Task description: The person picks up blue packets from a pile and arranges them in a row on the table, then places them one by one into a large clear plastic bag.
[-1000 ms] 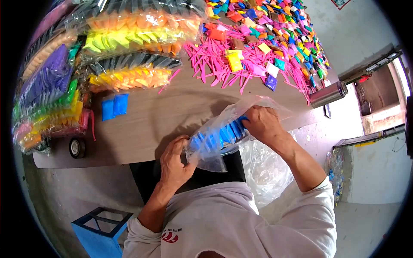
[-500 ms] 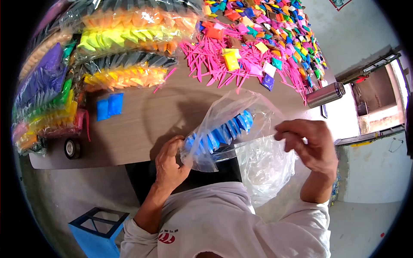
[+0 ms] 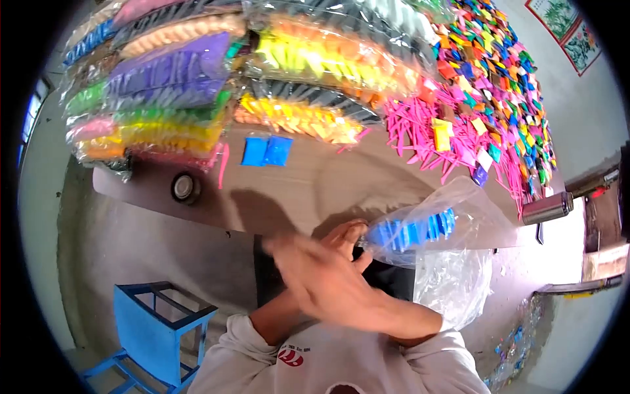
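A clear plastic bag [image 3: 469,203] with a row of blue packets [image 3: 413,230] inside rests at the table's front edge. My left hand [image 3: 346,238] grips its near left end, fingers closed on the plastic. Crossing over my left forearm, my right hand [image 3: 315,272] is smeared by motion, so its fingers cannot be made out. Two blue packets [image 3: 266,151] lie side by side on the table, beyond my right hand.
Bags of coloured packets [image 3: 170,72] are stacked at the back left. Pink sticks [image 3: 420,131] and many loose packets [image 3: 499,79] cover the back right. A metal flask [image 3: 548,209] lies at the right edge, a tape roll [image 3: 186,188] at left. A blue stool [image 3: 154,335] stands below.
My right hand has swung left from beside the bag's open end and now crosses over my left arm. My left hand still holds the bag. The view has turned left.
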### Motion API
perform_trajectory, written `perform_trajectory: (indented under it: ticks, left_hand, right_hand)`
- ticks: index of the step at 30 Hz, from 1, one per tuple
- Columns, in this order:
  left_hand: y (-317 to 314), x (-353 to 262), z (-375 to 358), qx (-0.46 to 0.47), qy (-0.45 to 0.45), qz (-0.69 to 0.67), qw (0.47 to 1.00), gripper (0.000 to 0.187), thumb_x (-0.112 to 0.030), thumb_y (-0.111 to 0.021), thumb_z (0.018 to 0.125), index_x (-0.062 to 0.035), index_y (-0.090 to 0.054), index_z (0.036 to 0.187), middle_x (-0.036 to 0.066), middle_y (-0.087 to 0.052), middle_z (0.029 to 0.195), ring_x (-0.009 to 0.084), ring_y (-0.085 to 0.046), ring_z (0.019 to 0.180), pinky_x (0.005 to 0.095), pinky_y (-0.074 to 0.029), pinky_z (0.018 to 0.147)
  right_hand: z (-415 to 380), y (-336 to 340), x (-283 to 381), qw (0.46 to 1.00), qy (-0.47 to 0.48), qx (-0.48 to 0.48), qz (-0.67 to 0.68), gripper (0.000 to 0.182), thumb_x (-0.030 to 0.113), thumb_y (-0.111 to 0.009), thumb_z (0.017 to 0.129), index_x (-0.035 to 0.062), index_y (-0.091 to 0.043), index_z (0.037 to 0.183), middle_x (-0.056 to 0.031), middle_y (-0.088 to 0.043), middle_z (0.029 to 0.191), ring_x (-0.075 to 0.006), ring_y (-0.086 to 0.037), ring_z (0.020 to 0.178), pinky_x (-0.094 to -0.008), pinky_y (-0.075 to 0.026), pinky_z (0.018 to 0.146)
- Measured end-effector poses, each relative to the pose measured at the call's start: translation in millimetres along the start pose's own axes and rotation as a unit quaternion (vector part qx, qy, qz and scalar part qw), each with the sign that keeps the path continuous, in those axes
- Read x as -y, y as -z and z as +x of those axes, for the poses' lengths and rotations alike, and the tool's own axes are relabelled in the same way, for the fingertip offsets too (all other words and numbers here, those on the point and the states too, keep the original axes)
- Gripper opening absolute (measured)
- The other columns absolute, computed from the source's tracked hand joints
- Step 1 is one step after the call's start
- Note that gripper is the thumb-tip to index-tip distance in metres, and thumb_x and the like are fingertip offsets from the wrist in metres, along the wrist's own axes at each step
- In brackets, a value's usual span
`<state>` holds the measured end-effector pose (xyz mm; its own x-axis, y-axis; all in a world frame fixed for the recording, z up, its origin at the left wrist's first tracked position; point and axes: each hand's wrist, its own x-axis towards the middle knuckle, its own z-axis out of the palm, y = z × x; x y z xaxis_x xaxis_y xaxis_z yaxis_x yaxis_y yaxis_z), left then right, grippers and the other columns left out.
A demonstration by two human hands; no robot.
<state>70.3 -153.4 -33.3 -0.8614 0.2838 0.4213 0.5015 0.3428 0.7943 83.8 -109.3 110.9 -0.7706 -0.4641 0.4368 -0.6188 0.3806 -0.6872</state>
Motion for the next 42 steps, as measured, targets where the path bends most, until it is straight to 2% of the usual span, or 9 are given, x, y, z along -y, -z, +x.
perform_trajectory:
  ticks: [14,18,22,25,27,32,38,39,42]
  left_hand:
    - [-22.7,37.0,-21.8,0.102,0.102,-0.287,0.947,0.029,-0.015,-0.062,0.099,-0.0052,-0.053,0.125,0.002,-0.056,0.116,0.0147,-0.052,0.109,0.031,-0.045,0.095]
    - [-36.8,43.9,-26.8,0.053,0.001,-0.102,0.993,0.036,-0.018,-0.057,0.102,-0.0072,-0.049,0.135,0.002,-0.055,0.12,0.013,-0.052,0.112,0.0314,-0.045,0.097]
    - [-23.7,34.8,-27.1,0.143,0.202,-0.289,0.925,0.029,-0.025,-0.046,0.107,-0.0089,-0.054,0.129,0.004,-0.055,0.122,0.0138,-0.053,0.112,0.032,-0.045,0.097]
    - [-18.2,21.9,-10.2,0.156,0.248,-0.153,0.944,0.029,-0.022,-0.057,0.1,-0.0067,-0.056,0.125,0.009,-0.059,0.119,0.0201,-0.057,0.109,0.0346,-0.047,0.097]
    - [-8.4,18.1,-5.1,-0.013,-0.098,0.046,0.994,0.041,-0.019,-0.069,0.089,-0.0023,-0.055,0.123,0.014,-0.062,0.117,0.0287,-0.061,0.108,0.038,-0.048,0.097]
    - [3.6,-5.9,3.0,0.019,-0.042,-0.014,0.999,0.048,-0.017,-0.073,0.082,0.0011,-0.055,0.122,0.02,-0.062,0.124,0.0355,-0.06,0.117,0.0416,-0.047,0.101]
    - [-5.0,72.6,-43.6,0.117,0.082,-0.068,0.987,0.049,-0.022,-0.076,0.08,0.0015,-0.058,0.118,0.022,-0.064,0.119,0.0384,-0.064,0.109,0.0433,-0.051,0.095]
    - [5.2,15.2,0.2,0.036,-0.047,-0.043,0.997,0.049,-0.023,-0.076,0.078,0.0019,-0.059,0.116,0.023,-0.065,0.117,0.0394,-0.065,0.106,0.0447,-0.052,0.092]
    - [8.8,-12.2,9.9,0.042,0.007,0.003,0.999,0.042,-0.012,-0.074,0.077,0.0015,-0.059,0.113,0.023,-0.066,0.114,0.0417,-0.065,0.103,0.0447,-0.052,0.091]
  right_hand:
    - [125.2,-82.7,-134.6,0.934,-0.24,-0.123,-0.236,0.027,0.005,-0.054,0.086,0.0001,-0.062,0.111,-0.0252,-0.065,0.107,-0.0424,-0.066,0.098,-0.053,-0.054,0.079]
    - [119.3,-81.0,-137.8,0.923,-0.276,-0.09,-0.251,0.022,0.012,-0.056,0.089,0.0047,-0.066,0.107,-0.0187,-0.063,0.109,-0.0347,-0.062,0.107,-0.0444,-0.053,0.087]
    - [114.2,-87.4,-159.2,0.94,-0.23,-0.066,-0.245,0.028,0.01,-0.063,0.081,0.0012,-0.063,0.107,-0.0253,-0.067,0.1,-0.0395,-0.064,0.096,-0.05,-0.053,0.082]
    - [102.2,-93.8,-138.3,0.944,-0.252,-0.161,-0.141,0.033,0.011,-0.067,0.079,0.0018,-0.055,0.109,-0.0252,-0.067,0.093,-0.0445,-0.064,0.087,-0.0548,-0.051,0.075]
    - [89.1,-87.9,-107.2,0.966,-0.205,-0.148,-0.057,0.035,0.014,-0.068,0.08,0.0015,-0.051,0.109,-0.0256,-0.066,0.089,-0.0473,-0.063,0.082,-0.0563,-0.05,0.072]
    - [15.5,-20.2,-17.9,0.987,-0.065,-0.113,0.098,0.034,0.017,-0.066,0.088,0.0018,-0.05,0.113,-0.0223,-0.063,0.089,-0.0469,-0.061,0.082,-0.0529,-0.047,0.068]
    - [-74.4,73.8,1.8,0.985,-0.059,-0.148,0.07,0.039,0.011,-0.078,0.08,-0.0021,-0.057,0.111,-0.0169,-0.065,0.091,-0.0245,-0.066,0.076,-0.0335,-0.051,0.065]
    - [-88.5,81.2,-3.5,0.979,-0.046,-0.188,0.058,0.039,0.011,-0.078,0.079,-0.0017,-0.058,0.11,-0.0165,-0.066,0.092,-0.0227,-0.066,0.076,-0.0318,-0.051,0.065]
    - [-127.5,102.4,-0.5,0.94,-0.135,-0.31,0.049,0.032,0.01,-0.078,0.076,0.0012,-0.061,0.102,-0.0151,-0.069,0.096,-0.0224,-0.069,0.081,-0.0334,-0.054,0.071]
